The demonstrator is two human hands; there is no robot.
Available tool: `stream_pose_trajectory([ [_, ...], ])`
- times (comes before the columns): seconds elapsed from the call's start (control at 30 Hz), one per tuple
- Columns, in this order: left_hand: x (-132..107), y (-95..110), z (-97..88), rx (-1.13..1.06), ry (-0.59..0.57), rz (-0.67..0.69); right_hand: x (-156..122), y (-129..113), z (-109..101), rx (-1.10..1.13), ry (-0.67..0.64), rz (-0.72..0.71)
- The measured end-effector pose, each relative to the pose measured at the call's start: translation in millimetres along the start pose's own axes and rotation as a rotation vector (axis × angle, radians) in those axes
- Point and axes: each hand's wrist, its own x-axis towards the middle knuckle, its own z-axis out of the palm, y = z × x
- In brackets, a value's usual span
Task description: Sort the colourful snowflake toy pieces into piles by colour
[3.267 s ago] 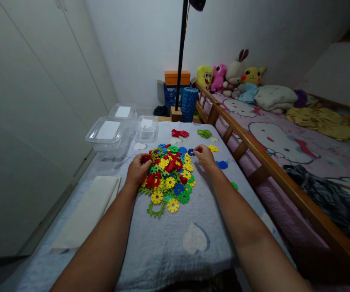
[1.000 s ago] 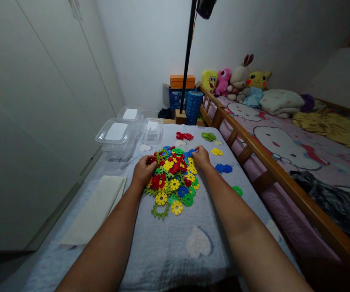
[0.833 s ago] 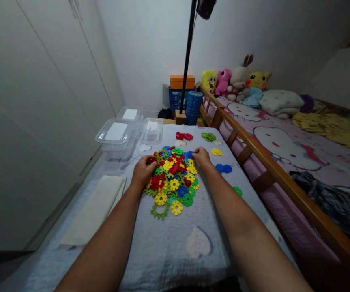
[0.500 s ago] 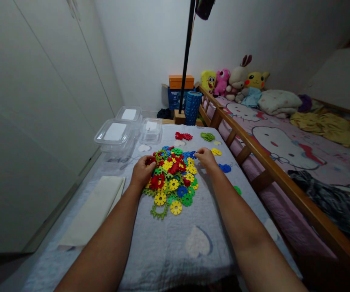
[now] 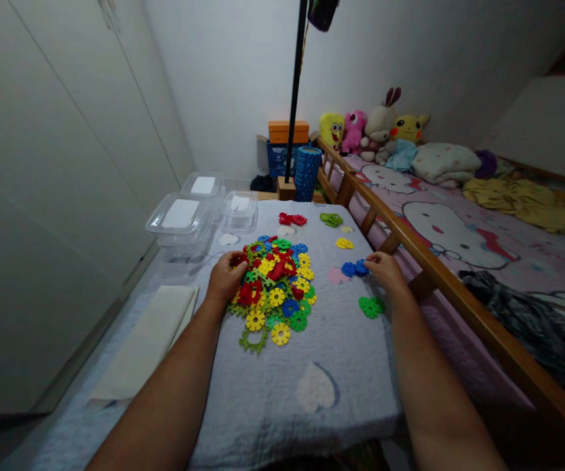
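Note:
A heap of interlocking plastic pieces (image 5: 277, 278) in red, yellow, green and blue lies mid-table. At the heap's left edge my left hand (image 5: 224, 278) has its fingers curled, with a red interlocking piece (image 5: 239, 260) showing between thumb and fingers. To the right, my right hand (image 5: 384, 267) pinches the edge of a blue interlocking disc (image 5: 361, 267) at the small blue group (image 5: 347, 269). Small sorted groups lie near it: green discs (image 5: 371, 307) in front, yellow discs (image 5: 344, 243) behind, olive-green pieces (image 5: 331, 220) and red pieces (image 5: 292, 219) farther back.
Clear lidded boxes (image 5: 179, 217) with white labels stand at the back left. A folded cream cloth (image 5: 147, 340) lies left of my arm. A wooden bed rail (image 5: 427, 271) runs along the right side. A black pole (image 5: 294, 98) rises behind the table.
My right hand has moved right from the heap to the blue group, carrying a blue disc. My left hand stays at the heap's left edge. The view has shifted slightly.

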Motion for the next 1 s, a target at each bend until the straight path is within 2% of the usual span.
stream_pose_trajectory([
  [0.2, -0.8, 2.1, -0.9, -0.001, 0.006, -0.002, -2.5, 14.4, 12.2, -0.117, 0.008, -0.030],
  [0.4, -0.8, -0.8, -0.2, 0.015, 0.009, -0.003, -4.9, 9.0, 20.4, -0.363, 0.067, -0.105],
  [0.53, -0.2, -0.5, 0.0, 0.012, 0.008, -0.007, -12.4, -13.7, 34.5, -0.406, 0.050, -0.189],
  [0.77, -0.9, 3.5, -0.6, -0.002, 0.000, -0.005, -23.7, -75.4, 88.5, -0.327, -0.231, -0.329],
  [0.87, -0.7, 2.2, -0.6, 0.000, 0.002, -0.005, -19.2, -94.4, 111.6, -0.309, -0.258, -0.369],
  [1.0, -0.4, 0.8, -0.7, 0.005, 0.006, 0.001, -10.5, -107.0, 134.1, -0.360, -0.272, -0.340],
])
